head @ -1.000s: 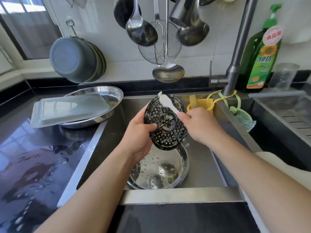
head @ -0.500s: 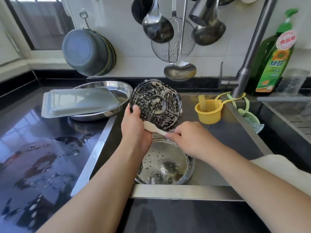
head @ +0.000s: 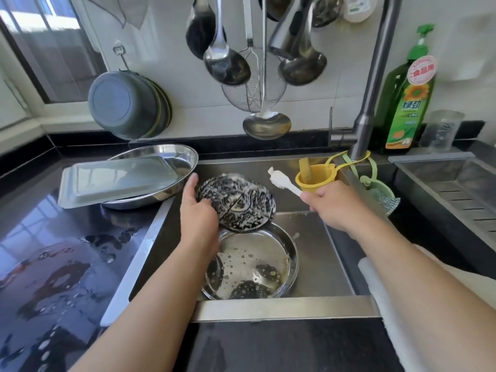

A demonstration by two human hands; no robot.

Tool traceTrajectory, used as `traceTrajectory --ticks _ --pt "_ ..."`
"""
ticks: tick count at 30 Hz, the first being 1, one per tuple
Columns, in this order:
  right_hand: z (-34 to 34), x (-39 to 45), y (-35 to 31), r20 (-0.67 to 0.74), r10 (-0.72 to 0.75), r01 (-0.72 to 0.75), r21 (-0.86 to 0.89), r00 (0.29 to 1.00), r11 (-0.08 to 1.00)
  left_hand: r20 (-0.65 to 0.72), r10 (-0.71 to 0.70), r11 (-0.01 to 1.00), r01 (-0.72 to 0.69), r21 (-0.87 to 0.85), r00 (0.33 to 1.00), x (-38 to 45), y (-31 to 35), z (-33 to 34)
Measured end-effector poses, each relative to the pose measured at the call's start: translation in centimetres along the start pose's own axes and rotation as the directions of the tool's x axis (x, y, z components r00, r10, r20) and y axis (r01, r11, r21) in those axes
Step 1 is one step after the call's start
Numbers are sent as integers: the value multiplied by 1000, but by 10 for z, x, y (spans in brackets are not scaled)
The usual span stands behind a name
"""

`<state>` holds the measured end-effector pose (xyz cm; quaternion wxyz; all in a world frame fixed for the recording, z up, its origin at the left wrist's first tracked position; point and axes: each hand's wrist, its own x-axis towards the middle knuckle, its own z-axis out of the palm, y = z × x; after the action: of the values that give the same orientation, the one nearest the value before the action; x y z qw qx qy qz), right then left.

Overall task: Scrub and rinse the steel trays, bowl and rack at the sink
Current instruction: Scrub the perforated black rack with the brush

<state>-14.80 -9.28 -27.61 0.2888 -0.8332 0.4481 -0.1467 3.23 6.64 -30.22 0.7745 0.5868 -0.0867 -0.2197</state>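
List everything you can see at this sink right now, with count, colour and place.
Round perforated steel rack: 1, soapy, over sink, tilted.
Round steel bowl: 1, silver, in sink.
Oval steel tray: 1, silver, left counter.
Rectangular steel tray: 1, silver, upturned on oval tray.
White brush: 1, above sink.
Yellow plastic cup: 1, by faucet.
Green detergent bottle: 1, right counter.
Left hand: holds rack.
Right hand: grips brush.

- My left hand (head: 197, 210) covers the left edge of the soapy rack (head: 237, 204).
- Rack hides the bowl's (head: 292, 253) far rim.
- Hanging ladles (head: 226, 63) cut off at top edge, blurred.
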Motion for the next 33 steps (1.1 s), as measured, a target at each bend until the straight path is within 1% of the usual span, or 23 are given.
traceTrajectory --ticks 2,5,6,7,8,10,11,12,14,15,16,18,20,21,23,24,25,26,27,29,31,32,33 --pt "2 -2 1 29 -4 3 32 1000 999 -13 -23 983 25 184 1000 -4 -5 1" --pt "0 -3 0 44 -3 -2 111 999 994 18 -156 931 141 336 988 -8 -9 6" --pt "-1 -3 0 43 2 -8 139 999 990 62 -137 890 96 445 989 -7 -9 6" --pt "-2 -4 -1 38 8 -14 157 999 988 125 -91 834 7 552 988 -6 -8 7" --pt "-3 -4 -1 31 12 -17 164 999 986 179 -32 745 -96 660 983 -2 -8 6" --pt "-3 -4 -1 13 10 -12 179 1000 984 230 -25 552 -178 814 973 -8 -1 8" --pt "-2 -3 0 8 9 -10 198 1000 980 278 -14 397 -250 883 961 -12 5 7" --pt "-1 -2 0 4 8 -8 219 1000 976 349 9 162 -345 924 937 -16 11 8" --pt "1 0 2 7 7 -8 248 1000 969 494 46 -258 -467 846 868 -23 25 8" --pt "2 1 2 17 9 -13 251 1000 968 558 45 -423 -491 762 828 -27 32 10" --pt "3 2 2 22 10 -15 250 1000 968 588 28 -569 -471 674 808 -27 39 11" --pt "3 2 3 23 8 -14 248 1000 969 640 -72 -770 -451 452 765 -30 52 14" --pt "3 3 3 26 5 -12 259 1000 966 626 -186 -845 -448 290 757 -32 62 17" --pt "4 3 3 27 3 -10 266 1000 964 623 -209 -852 -453 262 753 -28 65 17" --pt "4 4 2 24 -1 -6 288 1000 957 646 -245 -805 -524 280 722 -15 67 16" --pt "4 4 2 23 1 -8 300 1000 954 658 -236 -734 -575 361 715 -6 67 14" --pt "3 4 2 23 5 -12 305 1000 952 679 -213 -618 -635 464 703 1 65 11" --pt "2 3 2 23 7 -14 306 1000 952 690 -163 -457 -674 581 705 5 62 9" --pt "1 3 2 24 9 -15 306 1000 952 675 -91 -254 -672 696 732 5 57 7" --pt "1 3 2 22 7 -13 305 1000 952 533 44 173 -532 829 845 -3 42 3" --pt "1 2 2 13 3 -7 295 1000 955 339 118 526 -349 776 933 -10 26 1" --pt "0 1 2 6 1 -3 293 1000 956 250 99 689 -248 681 963 -10 19 -2" --pt "0 1 1 -1 0 0 291 1000 957 173 39 833 -127 538 984 -11 14 -3"
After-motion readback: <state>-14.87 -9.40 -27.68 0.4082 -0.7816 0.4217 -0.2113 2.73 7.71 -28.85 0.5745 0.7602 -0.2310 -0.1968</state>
